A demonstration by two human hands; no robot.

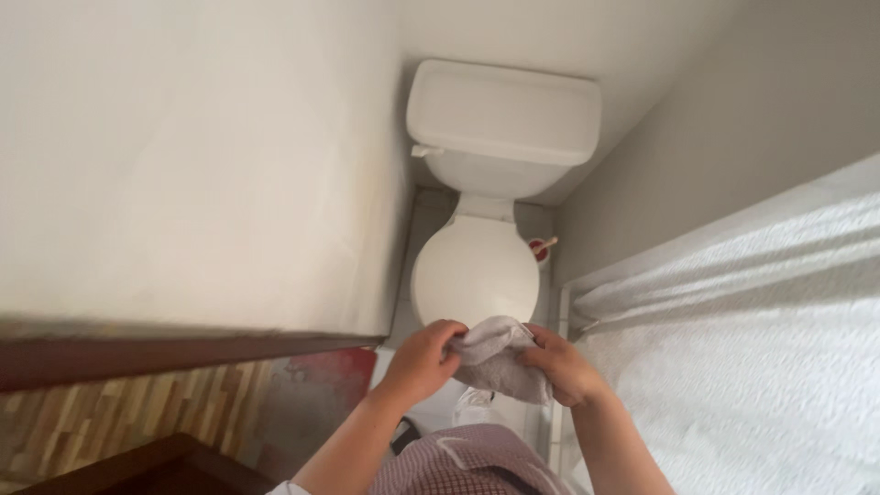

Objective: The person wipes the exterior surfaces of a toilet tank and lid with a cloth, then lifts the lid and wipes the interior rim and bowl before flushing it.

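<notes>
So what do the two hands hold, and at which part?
Both hold a grey-white cloth: left hand on its left edge, right hand on its right side.

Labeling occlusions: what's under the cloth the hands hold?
The grey cloth is bunched between the left hand and right hand. Below it lie the closed toilet lid's front edge and floor; the bowl rim there is covered.

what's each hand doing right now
Left hand: closed, gripping the grey cloth.
Right hand: closed on the same cloth's other side.
</notes>
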